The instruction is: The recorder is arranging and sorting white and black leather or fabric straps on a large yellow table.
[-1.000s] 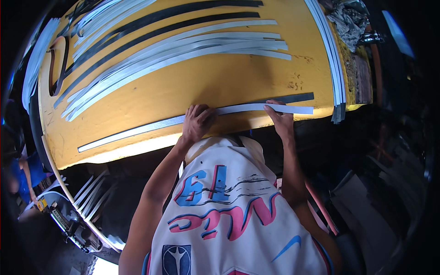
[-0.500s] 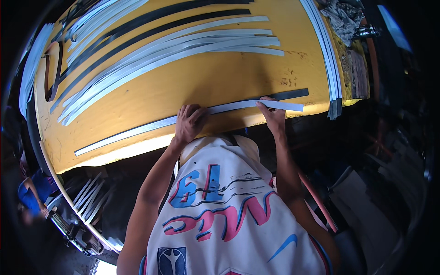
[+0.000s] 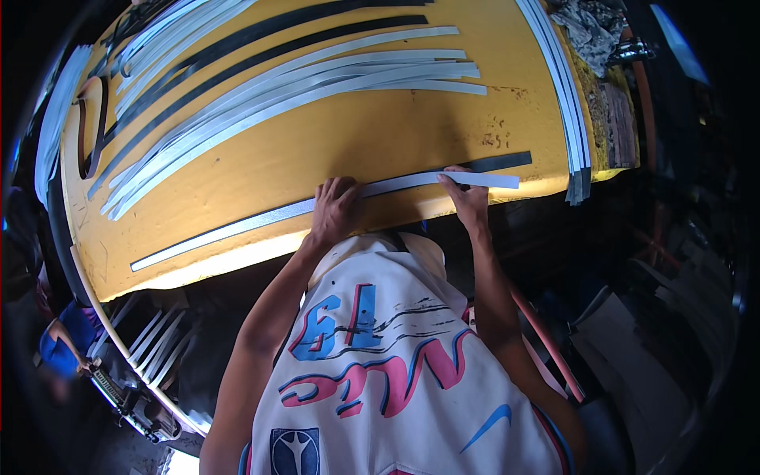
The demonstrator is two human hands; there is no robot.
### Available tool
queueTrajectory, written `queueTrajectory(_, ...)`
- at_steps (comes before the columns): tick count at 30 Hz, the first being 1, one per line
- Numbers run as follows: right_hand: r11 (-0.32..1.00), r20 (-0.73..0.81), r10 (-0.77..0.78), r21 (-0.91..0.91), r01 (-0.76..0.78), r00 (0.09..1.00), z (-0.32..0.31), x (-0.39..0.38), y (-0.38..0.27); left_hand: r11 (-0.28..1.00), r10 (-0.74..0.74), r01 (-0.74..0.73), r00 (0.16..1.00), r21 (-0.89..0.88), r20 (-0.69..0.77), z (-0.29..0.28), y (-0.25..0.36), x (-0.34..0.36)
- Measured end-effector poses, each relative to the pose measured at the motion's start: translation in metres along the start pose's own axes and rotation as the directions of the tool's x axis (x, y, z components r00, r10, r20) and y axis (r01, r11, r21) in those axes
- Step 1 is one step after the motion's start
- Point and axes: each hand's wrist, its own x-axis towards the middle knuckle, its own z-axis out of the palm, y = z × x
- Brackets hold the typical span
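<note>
A long white strip (image 3: 261,217) lies lengthwise over a black strip (image 3: 507,161) along the near edge of the yellow table. My left hand (image 3: 336,210) presses on the white strip near its middle, with the fingers curled and bunched together. Farther right, my right hand (image 3: 469,198) pinches the white strip between thumb and fingers. There the white strip's free end bends toward me, apart from the black strip, whose end shows beyond it. Toward the left, the two strips run one on the other, with a thin dark border showing.
More white strips (image 3: 293,111) and black strips (image 3: 317,43) lie across the yellow table (image 3: 380,142). Another bundle of strips (image 3: 564,103) hangs over its right edge, near a crumpled grey cloth (image 3: 590,32). At lower left, a person in blue (image 3: 70,340) is beyond a pale curved rail (image 3: 119,336).
My left hand has slid a little to the right along the white strip, closer to my right hand. The right hand keeps its pinch, nearly unmoved.
</note>
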Motion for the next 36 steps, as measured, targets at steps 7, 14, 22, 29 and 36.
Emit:
queueTrajectory(7, 0.999, 0.025, 0.042, -0.005, -0.042, 0.999, -0.001, 0.001, -0.001, 0.99, 0.087, -0.09, 0.996, -0.109, -0.026, 0.029, 0.013, 0.023)
queueTrajectory(14, 1.0, -0.011, -0.015, -0.013, 0.015, 1.0, -0.001, 0.001, 0.002, 0.996, 0.059, -0.06, 0.998, -0.066, -0.022, 0.03, 0.017, 0.022)
queueTrajectory(22, 0.999, 0.043, 0.034, 0.004, -0.034, 0.998, -0.006, -0.001, -0.007, 0.998, 0.02, -0.022, 0.999, -0.064, -0.028, 0.018, 0.005, 0.011)
queueTrajectory(29, 1.0, 0.04, 0.017, 0.004, -0.017, 0.999, -0.005, -0.007, -0.029, 0.999, -0.005, 0.007, 0.999, -0.034, 0.047, 0.015, 0.006, 0.013)
queueTrajectory(36, 0.999, 0.209, -0.017, -0.026, 0.023, 0.978, 0.007, -0.022, -0.088, 1.0, -0.011, 0.012, 0.999, -0.011, 0.037, 0.019, 0.005, 0.013)
